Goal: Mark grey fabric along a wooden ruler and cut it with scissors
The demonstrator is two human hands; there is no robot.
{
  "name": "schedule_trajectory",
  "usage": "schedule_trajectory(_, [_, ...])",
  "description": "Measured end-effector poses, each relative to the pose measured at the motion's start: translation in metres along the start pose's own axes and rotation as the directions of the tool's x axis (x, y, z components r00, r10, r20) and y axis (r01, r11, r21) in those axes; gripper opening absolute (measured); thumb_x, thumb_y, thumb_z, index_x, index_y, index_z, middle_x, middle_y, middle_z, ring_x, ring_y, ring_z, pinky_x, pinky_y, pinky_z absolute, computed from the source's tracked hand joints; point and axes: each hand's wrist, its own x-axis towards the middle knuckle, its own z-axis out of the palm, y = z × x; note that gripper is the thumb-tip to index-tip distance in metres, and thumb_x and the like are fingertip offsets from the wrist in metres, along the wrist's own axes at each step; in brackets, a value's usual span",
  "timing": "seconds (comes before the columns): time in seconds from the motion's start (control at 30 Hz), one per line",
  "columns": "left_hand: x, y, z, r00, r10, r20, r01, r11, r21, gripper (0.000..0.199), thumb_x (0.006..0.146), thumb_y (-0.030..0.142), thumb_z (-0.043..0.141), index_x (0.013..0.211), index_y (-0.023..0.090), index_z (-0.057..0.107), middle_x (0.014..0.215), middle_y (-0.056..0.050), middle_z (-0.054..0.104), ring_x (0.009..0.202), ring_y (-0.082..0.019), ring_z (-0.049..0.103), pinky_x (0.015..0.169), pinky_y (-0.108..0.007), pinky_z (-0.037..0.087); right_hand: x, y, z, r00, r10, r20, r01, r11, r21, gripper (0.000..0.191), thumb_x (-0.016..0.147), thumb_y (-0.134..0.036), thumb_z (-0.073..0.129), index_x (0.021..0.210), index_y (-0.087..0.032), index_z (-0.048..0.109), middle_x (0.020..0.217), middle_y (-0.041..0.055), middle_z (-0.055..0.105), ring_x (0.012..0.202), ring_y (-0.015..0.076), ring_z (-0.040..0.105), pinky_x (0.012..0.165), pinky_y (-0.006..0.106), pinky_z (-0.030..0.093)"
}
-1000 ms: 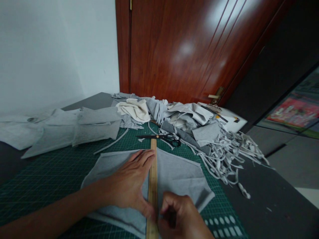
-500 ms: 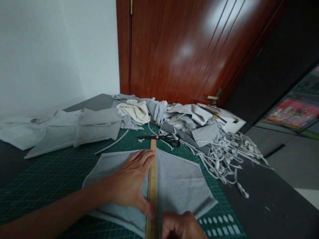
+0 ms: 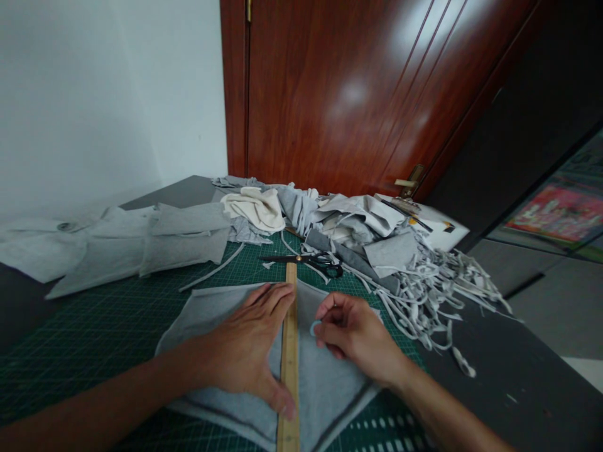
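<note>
A grey piece of cloth lies flat on the green cutting mat. Down its middle runs a wooden ruler, pointing away from me. My left hand is spread over the cloth, with fingertips and thumb pressing on the ruler. Just right of the ruler, my right hand pinches a small, pale blue, round-edged piece of tailor's chalk over the cloth. Black-handled scissors lie at the ruler's far end.
Grey cloth pieces lie on the far left. Behind the scissors are a cream cloth and heaped grey fabric. Tangled fabric strips spread to the right, by a white box. A wooden door stands behind.
My right hand has moved up and away from the near end of the ruler to the cloth's far right part. The left hand and ruler have stayed in place.
</note>
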Motion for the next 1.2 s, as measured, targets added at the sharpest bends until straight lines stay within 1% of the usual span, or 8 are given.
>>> schedule_trajectory(0.1, [0.000,0.001,-0.001,1.000,-0.014,0.015,0.014,1.000,0.009,0.151,0.056,0.088,0.083,0.167,0.000,0.028,0.175,-0.034,0.027,0.164,-0.051,0.023,0.134,-0.062,0.018,0.004,0.009,0.006,0.994,0.032,0.102,-0.028,0.999,-0.038,0.017,0.069,-0.022,0.071,0.081,-0.022,0.060,0.058,-0.0066,0.065,0.039,0.0068,0.046,0.039,0.019,0.034])
schedule_trajectory(0.17, [-0.001,0.001,-0.001,0.999,-0.024,0.026,0.024,1.000,0.016,0.151,0.057,0.087,0.082,0.167,0.000,0.027,0.176,-0.034,0.026,0.165,-0.050,0.020,0.134,-0.062,0.018,0.001,0.018,0.011,0.991,0.049,0.123,-0.042,0.997,-0.059,0.014,0.069,-0.020,0.068,0.080,-0.022,0.060,0.057,-0.0077,0.063,0.039,0.0076,0.047,0.038,0.019,0.035])
schedule_trajectory(0.27, [-0.001,-0.001,-0.001,0.999,-0.026,0.042,0.025,1.000,0.008,0.147,0.059,0.086,0.081,0.167,0.004,0.026,0.177,-0.033,0.024,0.166,-0.049,0.019,0.134,-0.063,0.016,-0.003,0.029,0.013,0.994,0.061,0.094,-0.055,0.997,-0.062,0.012,0.069,-0.020,0.065,0.080,-0.022,0.059,0.056,-0.0083,0.061,0.040,0.0079,0.046,0.038,0.019,0.034])
schedule_trajectory(0.37, [0.000,-0.001,-0.001,1.000,0.019,0.007,-0.019,1.000,-0.012,0.141,0.060,0.084,0.081,0.167,0.008,0.027,0.175,-0.032,0.029,0.164,-0.049,0.024,0.133,-0.065,0.018,-0.004,0.034,0.013,0.995,0.059,0.079,-0.057,0.998,-0.034,0.014,0.069,-0.021,0.065,0.081,-0.022,0.058,0.058,-0.0072,0.064,0.040,0.0077,0.046,0.039,0.019,0.035])
schedule_trajectory(0.53, [0.000,-0.002,-0.001,1.000,0.014,0.015,-0.013,1.000,-0.006,0.144,0.058,0.085,0.082,0.165,0.005,0.029,0.173,-0.034,0.030,0.162,-0.051,0.026,0.132,-0.066,0.021,-0.004,0.040,0.017,0.997,0.022,0.068,-0.023,1.000,0.011,0.014,0.069,-0.020,0.065,0.082,-0.022,0.060,0.058,-0.0070,0.061,0.044,0.0078,0.043,0.041,0.019,0.031])
schedule_trajectory(0.7, [0.000,-0.001,-0.001,0.995,0.075,-0.060,-0.076,0.997,-0.006,0.133,0.055,0.085,0.086,0.158,0.012,0.045,0.165,-0.027,0.043,0.156,-0.052,0.036,0.130,-0.067,0.027,-0.005,0.045,0.019,0.998,-0.048,0.032,0.047,0.998,0.035,0.016,0.068,-0.019,0.063,0.084,-0.021,0.063,0.058,-0.0089,0.053,0.044,0.0075,0.036,0.041,0.020,0.026])
schedule_trajectory(0.87, [0.000,0.001,-0.006,0.997,0.072,-0.033,-0.071,0.997,0.020,0.123,0.053,0.087,0.087,0.150,0.017,0.058,0.164,-0.023,0.043,0.156,-0.052,0.034,0.129,-0.067,0.028,-0.007,0.047,0.018,0.997,-0.074,0.023,0.073,0.996,0.042,0.017,0.070,-0.019,0.065,0.087,-0.020,0.064,0.059,-0.0093,0.051,0.046,0.0077,0.034,0.043,0.021,0.025])
schedule_trajectory(1.2, [0.000,0.000,-0.003,0.997,0.052,-0.053,-0.052,0.999,0.006,0.132,0.047,0.088,0.090,0.151,0.014,0.057,0.166,-0.024,0.042,0.156,-0.053,0.034,0.131,-0.065,0.027,-0.010,0.050,0.019,0.995,-0.097,-0.005,0.098,0.994,0.040,0.015,0.070,-0.019,0.068,0.084,-0.020,0.063,0.062,-0.0083,0.052,0.052,0.0090,0.036,0.047,0.022,0.025])
